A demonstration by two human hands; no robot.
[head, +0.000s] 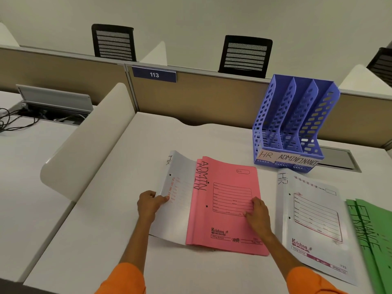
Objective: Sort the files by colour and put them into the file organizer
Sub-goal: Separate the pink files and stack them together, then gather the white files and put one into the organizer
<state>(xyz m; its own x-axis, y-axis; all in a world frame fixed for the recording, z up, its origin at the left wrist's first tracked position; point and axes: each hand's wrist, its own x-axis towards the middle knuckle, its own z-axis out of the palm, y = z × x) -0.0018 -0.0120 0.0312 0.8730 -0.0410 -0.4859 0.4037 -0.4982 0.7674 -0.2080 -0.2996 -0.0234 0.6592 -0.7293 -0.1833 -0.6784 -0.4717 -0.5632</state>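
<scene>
Two pink files (231, 221) marked ADMIN lie stacked mid-desk, partly over a white file (176, 200) marked HR. My left hand (149, 203) pinches the white file's left edge, which curls up off the desk. My right hand (257, 213) presses flat fingers on the top pink file. A second white HR file (314, 225) lies to the right. Green files (373, 236) marked FINANCE lie at the right edge. The blue file organizer (294, 124) stands at the back right, its three slots holding no files, labelled HR, ADMIN and FINANCE.
A white curved divider (89, 143) bounds the desk on the left. A brown partition (195, 98) with a 113 sign runs along the back, with black chairs (245, 54) behind it. A grey cable flap (337, 159) sits behind the organizer. Cables (14, 119) lie on the neighbouring desk.
</scene>
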